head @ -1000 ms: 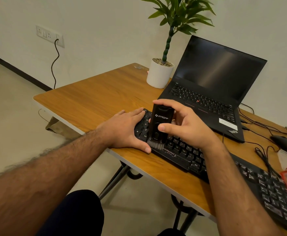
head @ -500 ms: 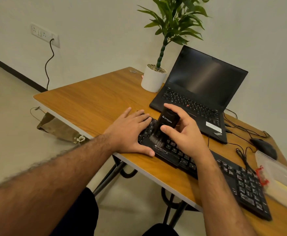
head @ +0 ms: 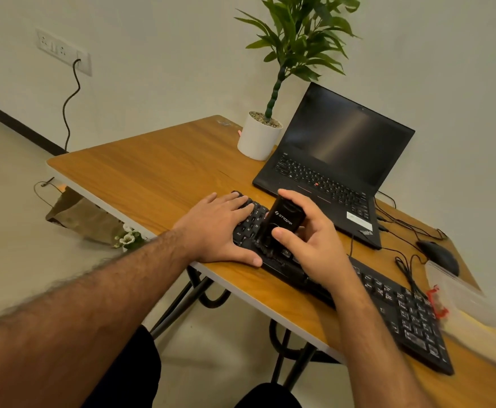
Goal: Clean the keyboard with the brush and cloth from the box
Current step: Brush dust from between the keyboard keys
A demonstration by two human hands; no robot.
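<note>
The desk (head: 158, 172) carries everything here, and the keyboard (head: 399, 313) lies along its near edge, long axis running from about 10 o'clock down to 4 o'clock, spacebar row facing me. My left hand (head: 220, 228) lies flat on the 10 o'clock end, fingers straight and slightly fanned over the keys, thumb along the front lip, pinning it. My right hand (head: 308, 245) holds the brush (head: 279, 222), thumb on its front face and fingers curled round the back. It's tilted, top leaning toward 1 o'clock, bristles down on the bottom rows.

For this step I'd keep the bristles angled into the gaps and flick short strokes along each row, working toward 4 o'clock, left hand holding firm so nothing skids. The box (head: 473, 307) sits at 4 o'clock; I can't see the cloth.
</note>
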